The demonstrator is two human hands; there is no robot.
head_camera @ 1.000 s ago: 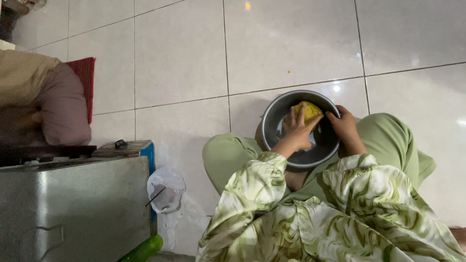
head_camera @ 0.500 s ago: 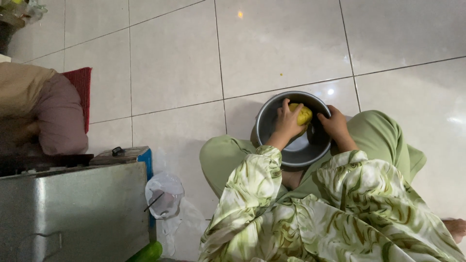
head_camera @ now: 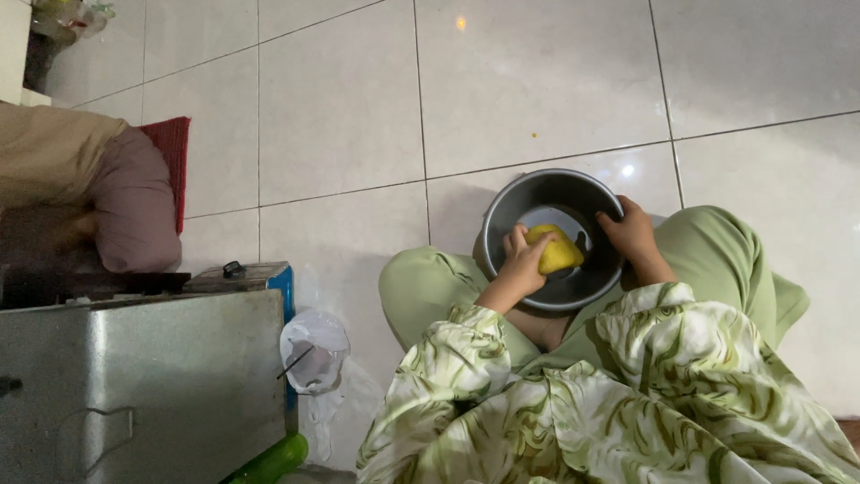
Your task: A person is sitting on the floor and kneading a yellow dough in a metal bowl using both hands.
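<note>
- Person sits cross-legged on the tiled floor (head_camera: 537, 81), dark metal bowl (head_camera: 502, 211) resting btwn the knees, just in front of the lap.
- Left hand (head_camera: 522, 260) is inside the bowl, fingers curled over a yellow lump (head_camera: 560, 254), grasping it against the bowl's bottom. Can't tell if it's a sponge or a piece of food; too small and dim.
- Right hand (head_camera: 634, 231) clamps the bowl's rim on the far right, thumb over the edge. That's the anchor.
- To do this well, imo: keep the right hand firm on the rim so the bowl doesn't spin or skid on the smooth tile while the left works.
- Left hand wants steady pressure w/ the palm, not just fingertips; the lump looks soft and could slip out.
- Bowl is tilted a bit toward the body, so anything wet inside could pool at the near wall. Watch the lap.
- Loose patterned sleeves (head_camera: 448, 358) hang close to the rim; best kept clear.
- Off to the left, well apart: a steel box (head_camera: 143, 385), a blue-edged container (head_camera: 269, 278), a crumpled plastic bag (head_camera: 313, 350), something green (head_camera: 273, 459) near the bottom edge, and a red mat (head_camera: 172, 152) by some folded cloth (head_camera: 90, 188).
</note>
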